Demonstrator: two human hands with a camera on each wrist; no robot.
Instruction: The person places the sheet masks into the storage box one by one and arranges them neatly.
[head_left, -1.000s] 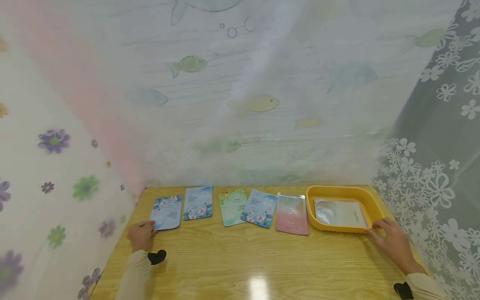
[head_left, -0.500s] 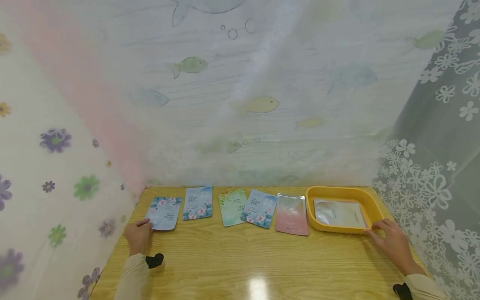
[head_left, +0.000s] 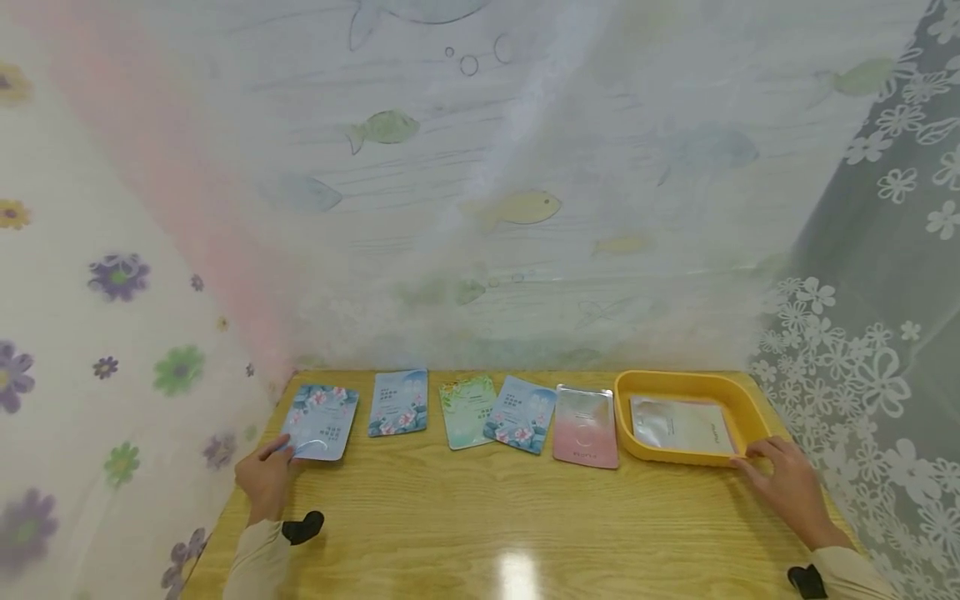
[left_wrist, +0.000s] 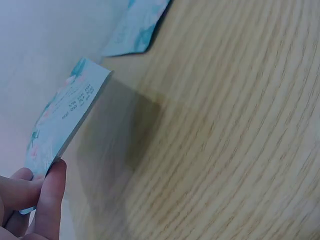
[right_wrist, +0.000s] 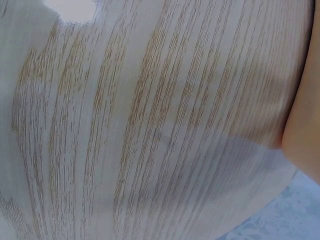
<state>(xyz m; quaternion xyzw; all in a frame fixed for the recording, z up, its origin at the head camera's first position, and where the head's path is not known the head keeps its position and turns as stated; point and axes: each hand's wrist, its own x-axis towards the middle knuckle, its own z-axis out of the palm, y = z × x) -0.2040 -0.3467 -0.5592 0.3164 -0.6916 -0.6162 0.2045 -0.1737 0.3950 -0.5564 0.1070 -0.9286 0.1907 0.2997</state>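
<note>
My left hand [head_left: 262, 482] pinches a blue floral sheet mask packet [head_left: 321, 421] by its near left corner, at the table's left side. In the left wrist view this packet [left_wrist: 67, 115] tilts above the wood and casts a shadow; thumb and fingers [left_wrist: 51, 200] grip its lower end. My right hand [head_left: 787, 483] holds the near right corner of a yellow tray [head_left: 675, 456] between thumb and fingers. Inside the tray lies a silvery, pale packet [head_left: 678, 425]. The right wrist view shows part of the hand or wrist at its right edge; the fingers are hidden there.
To the right of the held packet lie another blue packet [head_left: 398, 403], a green packet [head_left: 463, 410] partly under a further blue one [head_left: 521, 415], and a pink-silver packet [head_left: 586, 427] beside the tray. Patterned curtains [head_left: 480, 325] enclose the wooden table [head_left: 450, 517].
The blue packet in my left hand has shifted left and appears lifted, widening the gap to its neighbour. My left hand moved left with it. The right hand and tray stay put.
</note>
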